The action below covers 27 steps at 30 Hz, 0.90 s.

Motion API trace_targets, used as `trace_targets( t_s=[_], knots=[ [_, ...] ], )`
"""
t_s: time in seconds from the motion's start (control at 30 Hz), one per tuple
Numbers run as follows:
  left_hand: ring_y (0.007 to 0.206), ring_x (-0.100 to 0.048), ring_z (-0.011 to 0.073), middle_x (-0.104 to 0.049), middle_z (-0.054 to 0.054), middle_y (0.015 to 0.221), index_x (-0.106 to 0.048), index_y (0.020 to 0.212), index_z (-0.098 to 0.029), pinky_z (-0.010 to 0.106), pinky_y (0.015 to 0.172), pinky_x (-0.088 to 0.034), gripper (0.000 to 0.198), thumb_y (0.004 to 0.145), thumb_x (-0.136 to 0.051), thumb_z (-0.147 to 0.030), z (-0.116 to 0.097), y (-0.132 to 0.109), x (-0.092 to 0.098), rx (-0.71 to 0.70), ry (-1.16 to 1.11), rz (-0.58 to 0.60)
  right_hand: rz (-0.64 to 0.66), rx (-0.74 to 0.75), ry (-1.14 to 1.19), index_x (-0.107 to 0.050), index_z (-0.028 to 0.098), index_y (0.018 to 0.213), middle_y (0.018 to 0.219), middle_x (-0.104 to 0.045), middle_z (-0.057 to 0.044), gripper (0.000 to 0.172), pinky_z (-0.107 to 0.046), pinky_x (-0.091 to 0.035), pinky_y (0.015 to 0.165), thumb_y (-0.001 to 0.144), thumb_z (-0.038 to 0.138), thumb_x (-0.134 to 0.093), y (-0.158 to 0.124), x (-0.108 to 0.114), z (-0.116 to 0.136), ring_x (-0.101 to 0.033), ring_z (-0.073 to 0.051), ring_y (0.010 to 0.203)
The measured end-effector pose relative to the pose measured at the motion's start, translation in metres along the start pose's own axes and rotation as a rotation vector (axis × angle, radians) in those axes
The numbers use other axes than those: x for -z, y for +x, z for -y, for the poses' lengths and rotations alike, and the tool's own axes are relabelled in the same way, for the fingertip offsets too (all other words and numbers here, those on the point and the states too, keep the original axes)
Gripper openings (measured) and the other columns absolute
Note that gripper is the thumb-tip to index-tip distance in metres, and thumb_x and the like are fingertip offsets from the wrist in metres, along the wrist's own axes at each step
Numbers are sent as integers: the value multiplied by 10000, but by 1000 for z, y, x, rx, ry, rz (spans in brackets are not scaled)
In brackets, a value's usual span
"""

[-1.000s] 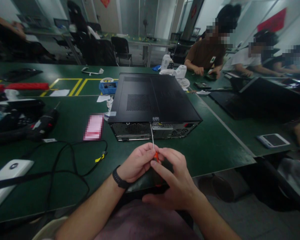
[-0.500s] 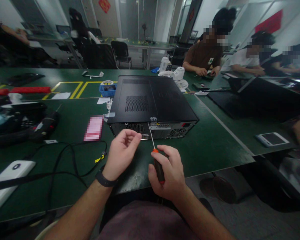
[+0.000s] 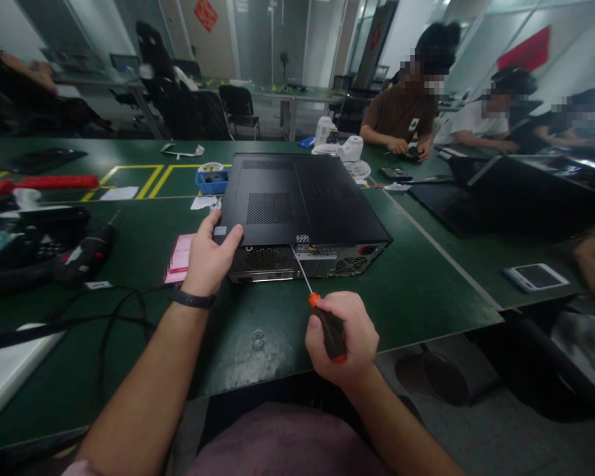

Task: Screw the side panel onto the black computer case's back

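Note:
A black computer case (image 3: 272,178) lies flat on the green table, its rear panel with vents and ports facing me. My right hand (image 3: 344,337) is wrapped round a screwdriver (image 3: 330,330) with a dark handle and orange ends. The thin shaft points up and left, and its tip meets the top of the rear panel near its middle. My left hand (image 3: 211,254) rests on the near left corner of the case, thumb on the top cover and fingers spread along the side. Its fingers are apart.
Left of the case lie a pink-and-white card (image 3: 180,258), black cables and a power drill (image 3: 86,254). Behind it are a blue bin (image 3: 212,181) and white fan parts (image 3: 347,151). At right rests a white phone (image 3: 536,277). Co-workers sit across the table and at right.
My left hand has moved from in front of the rear panel to the case's left corner and opened. The screwdriver handle has shifted right and tilts more; its tip stays at the panel.

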<state>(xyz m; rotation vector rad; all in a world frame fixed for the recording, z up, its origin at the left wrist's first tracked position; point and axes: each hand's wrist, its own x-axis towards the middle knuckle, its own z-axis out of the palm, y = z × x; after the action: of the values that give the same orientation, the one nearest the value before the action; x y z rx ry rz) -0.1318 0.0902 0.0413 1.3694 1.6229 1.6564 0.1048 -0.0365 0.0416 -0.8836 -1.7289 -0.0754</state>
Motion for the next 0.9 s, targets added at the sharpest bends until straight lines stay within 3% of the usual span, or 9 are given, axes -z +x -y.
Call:
trace_targets(
  t_s=[0.23, 0.73, 0.9],
  knots=[
    [1189, -706, 277, -720, 107, 1334, -658, 1335, -186, 490, 1107, -546, 605, 778, -809, -369, 1, 1, 1, 31, -200, 95, 12, 7, 26, -601, 206, 1085, 865, -671, -51, 298, -413, -557, 738, 798, 136, -645, 1, -2, -2, -645, -209, 788],
    [1189, -704, 261, -701, 132, 1369, -633, 1370, -160, 466, 1106, -545, 610, 806, -799, -324, -4, 3, 6, -13, -125, 118, 44, 9, -7, -594, 206, 1102, 873, -669, -55, 316, -403, -554, 724, 804, 110, -634, 3, 0, 1, -639, -206, 790],
    [1189, -698, 265, -711, 125, 1349, -624, 1384, -153, 449, 1081, -552, 602, 832, -770, -346, -7, -6, -2, -87, -63, 163, 57, 11, -27, -592, 200, 1116, 885, -660, -63, 329, -415, -560, 720, 800, 116, -627, 2, 7, 0, -636, -214, 800]
  ],
)
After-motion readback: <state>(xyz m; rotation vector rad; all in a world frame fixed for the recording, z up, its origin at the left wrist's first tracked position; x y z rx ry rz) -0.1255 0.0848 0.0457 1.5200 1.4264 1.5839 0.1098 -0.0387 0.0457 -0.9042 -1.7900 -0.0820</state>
